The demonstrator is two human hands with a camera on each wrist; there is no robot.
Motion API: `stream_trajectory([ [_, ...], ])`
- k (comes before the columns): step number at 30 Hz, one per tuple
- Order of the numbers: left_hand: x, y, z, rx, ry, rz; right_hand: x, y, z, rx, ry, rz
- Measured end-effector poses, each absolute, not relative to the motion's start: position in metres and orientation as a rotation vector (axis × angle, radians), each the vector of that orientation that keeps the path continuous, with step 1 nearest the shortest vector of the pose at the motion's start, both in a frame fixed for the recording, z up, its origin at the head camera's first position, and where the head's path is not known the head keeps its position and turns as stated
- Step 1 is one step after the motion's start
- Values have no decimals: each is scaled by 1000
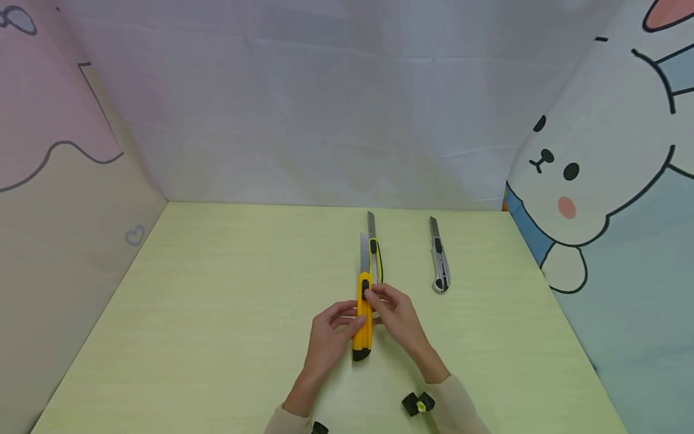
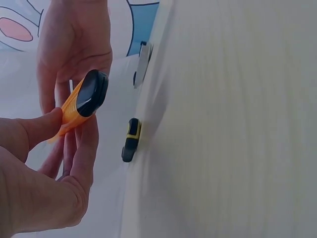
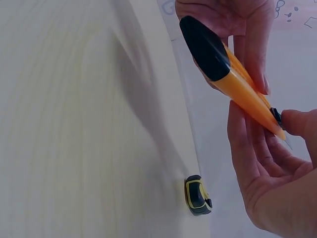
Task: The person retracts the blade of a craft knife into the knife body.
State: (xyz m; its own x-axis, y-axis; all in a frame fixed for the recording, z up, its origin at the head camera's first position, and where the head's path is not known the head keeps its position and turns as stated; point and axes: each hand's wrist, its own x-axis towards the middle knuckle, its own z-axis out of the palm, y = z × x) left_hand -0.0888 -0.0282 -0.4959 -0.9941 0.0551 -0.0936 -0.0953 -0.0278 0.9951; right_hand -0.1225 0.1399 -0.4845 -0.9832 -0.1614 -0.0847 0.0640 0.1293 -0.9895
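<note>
Both hands hold an orange utility knife [image 1: 362, 319] just above the pale green table [image 1: 217, 313], its blade out and pointing away from me. My left hand [image 1: 347, 318] grips the handle's left side, thumb and fingers curled round it. My right hand [image 1: 379, 300] pinches the handle near the black slider. In the left wrist view the knife's black end cap [image 2: 91, 93] faces the camera, between my left hand [image 2: 54, 148] and my right hand [image 2: 74, 44]. The right wrist view shows the orange knife [image 3: 237, 84] between my right hand [image 3: 267, 163] and my left hand [image 3: 237, 20].
A yellow-and-black utility knife [image 1: 375, 253] lies on the table just beyond the hands, blade out. A silver utility knife [image 1: 439, 259] lies to its right. Printed cloth walls close in the table on the left, back and right.
</note>
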Motion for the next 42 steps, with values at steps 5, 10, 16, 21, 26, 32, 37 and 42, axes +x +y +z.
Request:
stream_trajectory([
  [5,-88,-27,-496,-50,2115,2174,-123,139,-484,-75,2238,-1974],
  [10,-86,-25,-495,-65,2138,2153,-123,138,-483,-38,2272,-1961],
  [16,-83,-24,-494,-58,2152,2159,-124,134,-485,22,2316,-1956],
  [21,-83,-22,-495,-48,2160,2171,-125,131,-484,74,2346,-1959],
  [26,-82,-21,-495,-52,2164,2167,-125,130,-484,123,2351,-1973],
  [32,-82,-19,-496,-70,2166,2173,-125,128,-482,139,2362,-1972],
  [37,-82,-17,-497,-76,2165,2195,-125,129,-480,128,2353,-1973],
  [42,-81,-16,-497,-64,2191,2193,-126,130,-478,158,2328,-1969],
])
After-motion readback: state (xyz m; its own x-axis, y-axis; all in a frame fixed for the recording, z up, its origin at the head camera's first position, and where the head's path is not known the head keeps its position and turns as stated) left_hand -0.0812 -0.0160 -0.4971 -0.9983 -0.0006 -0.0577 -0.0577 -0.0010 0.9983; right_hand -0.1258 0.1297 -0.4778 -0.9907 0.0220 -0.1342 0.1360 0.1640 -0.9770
